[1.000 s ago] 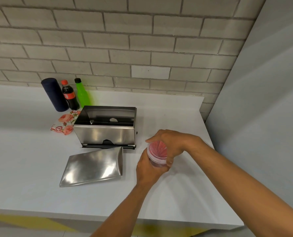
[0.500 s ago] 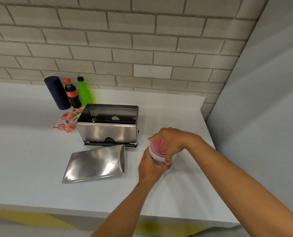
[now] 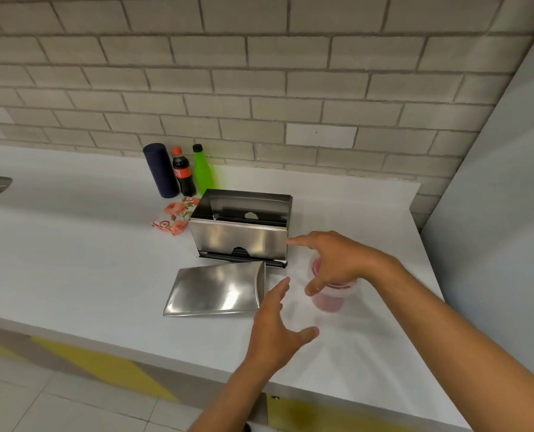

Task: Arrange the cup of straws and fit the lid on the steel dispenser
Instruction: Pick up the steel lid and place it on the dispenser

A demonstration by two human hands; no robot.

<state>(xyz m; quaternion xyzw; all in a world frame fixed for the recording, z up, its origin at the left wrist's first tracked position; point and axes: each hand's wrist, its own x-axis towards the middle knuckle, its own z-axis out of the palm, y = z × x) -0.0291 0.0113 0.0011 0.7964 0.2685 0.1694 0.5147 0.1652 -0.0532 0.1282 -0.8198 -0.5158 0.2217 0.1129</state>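
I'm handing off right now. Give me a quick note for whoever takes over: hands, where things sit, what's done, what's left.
Left hand: open, empty, near the flat steel lid.
Right hand: open, fingers spread above the clear plastic cup of red straws, no grip on it.
The cup stands on the white counter, right of the open steel dispenser.
Lid lies in front of the dispenser, not fitted.
Left: fit the lid.

The steel dispenser above the left hand is brushed, mirror-bright metal, like the glossy lid left of it; under the right hand, a clear plastic cup; the counter is smooth matt white
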